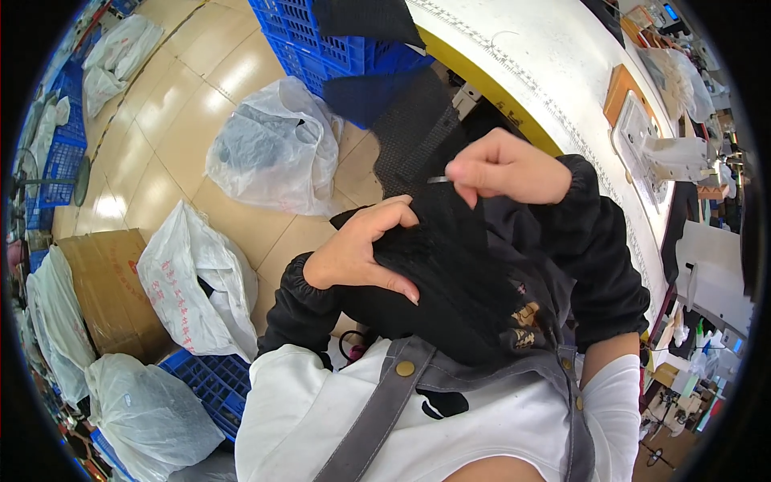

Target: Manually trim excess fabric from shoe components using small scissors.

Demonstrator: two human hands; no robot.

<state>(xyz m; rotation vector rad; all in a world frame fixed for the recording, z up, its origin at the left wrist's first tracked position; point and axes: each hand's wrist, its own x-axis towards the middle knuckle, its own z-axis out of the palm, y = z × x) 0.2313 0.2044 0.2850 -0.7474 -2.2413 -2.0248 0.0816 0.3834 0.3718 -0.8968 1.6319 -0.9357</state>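
My left hand point(365, 245) grips a bunched piece of black fabric point(442, 273) that lies over my lap, thumb on top and fingers curled round its far side. Over the fabric's far edge, my right hand point(510, 169) is closed in a pinch. From its fingertips a small silver metal tool point(438, 179) sticks out to the left; most of it is hidden in the hand, so its kind does not show. Beyond both hands, black mesh fabric point(414, 132) hangs down from the blue crates.
Blue plastic crates point(297, 40) stand ahead beside a white table point(522, 48) with a ruler strip along its edge. A sewing machine point(666, 157) sits on the right. White plastic bags point(269, 145) and a cardboard box point(112, 289) cover the tiled floor at left.
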